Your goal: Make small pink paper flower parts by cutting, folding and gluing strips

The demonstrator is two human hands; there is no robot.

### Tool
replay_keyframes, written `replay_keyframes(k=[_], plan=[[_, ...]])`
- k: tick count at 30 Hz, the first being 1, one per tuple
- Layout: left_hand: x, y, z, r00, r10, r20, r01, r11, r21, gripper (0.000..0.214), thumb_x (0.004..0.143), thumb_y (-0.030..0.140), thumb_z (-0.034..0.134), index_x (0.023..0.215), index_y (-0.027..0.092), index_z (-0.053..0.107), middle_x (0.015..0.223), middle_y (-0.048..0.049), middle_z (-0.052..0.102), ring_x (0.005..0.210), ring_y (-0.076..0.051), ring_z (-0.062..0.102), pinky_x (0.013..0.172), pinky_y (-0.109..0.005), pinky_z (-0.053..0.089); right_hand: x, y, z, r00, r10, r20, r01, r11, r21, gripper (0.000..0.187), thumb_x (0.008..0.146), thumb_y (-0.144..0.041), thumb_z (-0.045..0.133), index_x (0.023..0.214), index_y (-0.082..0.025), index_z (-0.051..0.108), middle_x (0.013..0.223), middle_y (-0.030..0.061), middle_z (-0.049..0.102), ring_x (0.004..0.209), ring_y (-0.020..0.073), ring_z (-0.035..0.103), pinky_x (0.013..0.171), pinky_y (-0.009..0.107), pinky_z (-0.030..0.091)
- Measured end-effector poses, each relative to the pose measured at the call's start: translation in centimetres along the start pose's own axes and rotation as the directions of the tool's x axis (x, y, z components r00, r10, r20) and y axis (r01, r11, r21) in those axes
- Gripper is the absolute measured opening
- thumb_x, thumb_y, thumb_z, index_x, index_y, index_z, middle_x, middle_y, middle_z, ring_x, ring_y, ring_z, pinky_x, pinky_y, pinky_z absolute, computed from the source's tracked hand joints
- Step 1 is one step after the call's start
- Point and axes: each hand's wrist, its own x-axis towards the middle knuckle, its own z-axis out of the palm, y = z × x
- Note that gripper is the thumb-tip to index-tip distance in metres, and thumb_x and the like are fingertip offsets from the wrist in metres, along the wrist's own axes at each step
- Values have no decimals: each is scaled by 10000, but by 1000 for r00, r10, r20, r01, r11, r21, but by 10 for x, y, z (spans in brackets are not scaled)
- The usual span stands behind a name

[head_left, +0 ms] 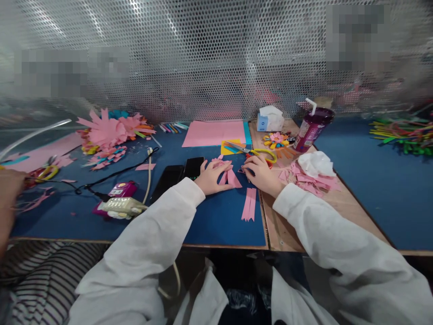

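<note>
On your side of the scissors [244, 149], your left hand [214, 177] lies spread over flat pink paper strips [232, 178]; your right hand [264, 175] curls, its hold unclear.

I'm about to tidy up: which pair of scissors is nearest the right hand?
The scissors just beyond the right hand, blades over the yellow paper; the other pair lies far left, beside another person's hand.

I saw loose, creased, off-white sleeves [152, 230] ending in fitted cuffs [193, 192]; below the edge of the desk [223, 221], pale front panels [204, 300] hung apart.
</note>
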Motion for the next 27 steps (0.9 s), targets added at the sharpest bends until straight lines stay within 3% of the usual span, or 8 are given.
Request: replay_keyframes(k=[4, 7, 11, 15, 21, 27], plan=[[-3, -5, -18, 1000, -12, 18, 12, 999, -31, 975, 651, 662, 632, 1447, 258, 240, 1484, -82, 323, 1375, -325, 214, 1113, -548, 21, -1, 2, 0, 1000, 7, 11, -7, 1000, -11, 177, 855, -183, 505, 823, -182, 679, 920, 97, 613, 888, 244, 506, 838, 450, 480], [-13, -17, -43, 996, -4, 92, 4, 1000, 10, 1043, 599, 660, 676, 1455, 323, 183, 1530, -41, 211, 1400, -366, 96, 1101, -582, 7, -2, 3, 2, 1000, 11, 10, -11, 1000, 13, 182, 859, -186, 497, 819, -193, 675, 901, 93, 607, 893, 248, 515, 836, 462, 475], [-27, -34, -62, 963, -132, 233, 95, 982, 165, 965, 515, 651, 731, 1374, 409, 361, 1558, 15, 4, 1389, -440, -44, 1066, -647, 14, -2, 2, 3, 1000, -5, 1, 5, 998, 61, 185, 860, -175, 490, 830, -199, 672, 896, 93, 608, 901, 246, 523, 832, 462, 472], [-30, -37, -55, 936, -228, 269, 158, 953, 259, 912, 499, 665, 728, 1327, 438, 421, 1559, 26, 13, 1384, -452, -58, 1048, -672, -21, -2, 3, 4, 1000, -4, -12, 5, 998, 59, 176, 857, -176, 494, 824, -187, 667, 888, 97, 607, 894, 245, 507, 840, 458, 472], [-26, -31, -47, 925, -238, 298, 166, 955, 247, 813, 542, 697, 680, 1288, 453, 465, 1556, 45, 59, 1393, -429, -39, 1048, -668, -43, -3, 5, 5, 1000, 11, -2, -10, 998, 69, 185, 864, -181, 482, 830, -184, 664, 900, 95, 605, 892, 240, 502, 850, 459, 467], [-26, -37, -44, 963, -153, 221, 104, 970, 219, 695, 576, 665, 685, 1215, 423, 558, 1542, 19, 159, 1389, -438, 14, 1024, -692, -59, -2, 5, 4, 1000, 19, 15, -20, 998, 59, 173, 859, -179, 492, 829, -181, 663, 900, 97, 595, 911, 247, 502, 866, 460, 465]])
